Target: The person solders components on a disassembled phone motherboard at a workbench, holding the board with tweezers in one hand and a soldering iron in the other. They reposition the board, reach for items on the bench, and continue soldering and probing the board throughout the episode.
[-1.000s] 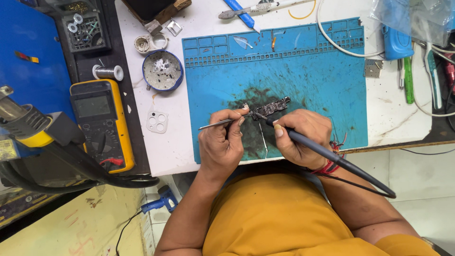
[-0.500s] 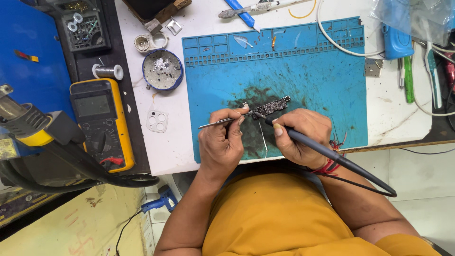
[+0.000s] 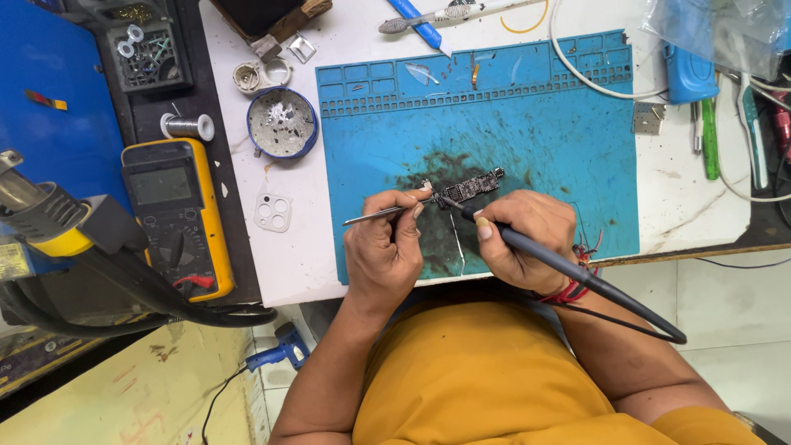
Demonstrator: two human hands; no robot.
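A big blue rubber work mat lies on the white table, with a dark smudge in its middle. Left of the mat sits a yellow meter with a grey screen, and above that a round blue dish of tiny parts. On the smudge lies a small, thin, dark circuit board.

The right hand wraps its fingers around a black soldering pen with a cord, tip at the board. The left hand pinches thin silver tweezers between thumb and fingers, maybe touching the board's end; it is too small to tell.

Since a moment ago almost nothing has moved. Both hands have stayed on the same spot of the board.
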